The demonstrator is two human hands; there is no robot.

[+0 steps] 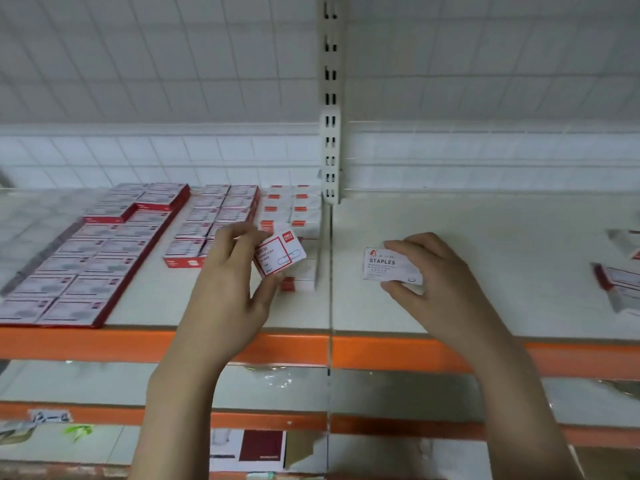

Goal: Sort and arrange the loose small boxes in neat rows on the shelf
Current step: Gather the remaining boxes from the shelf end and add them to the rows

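Head view, from the left of the white shelf point(485, 237) with its orange front edge: a wide block of flat red-and-white cardboard boxes point(79, 268) lies in tidy rows, then a narrower red-edged block point(214, 220), then a column of white boxes with red end labels point(294, 209) running back beside the thin upright divider point(322, 244).

The left hand point(228, 282) is closed, thumb and fingers pinching a small white box with a red border point(280, 254), held tilted just above the near end of that column. To place it well I'd level it first, turn the red label to match its neighbours, then slide it flush against the last box rather than drop it.

Right of the divider, the right hand point(436, 271) is curled around a white box printed STAPLES point(391, 265), low over bare shelf; whether it touches I cannot tell. It looks a different kind, so it likely wants its own row, squared to the divider.

At the far right some loose red-and-white boxes point(620, 282) lie askew, not yet sorted.
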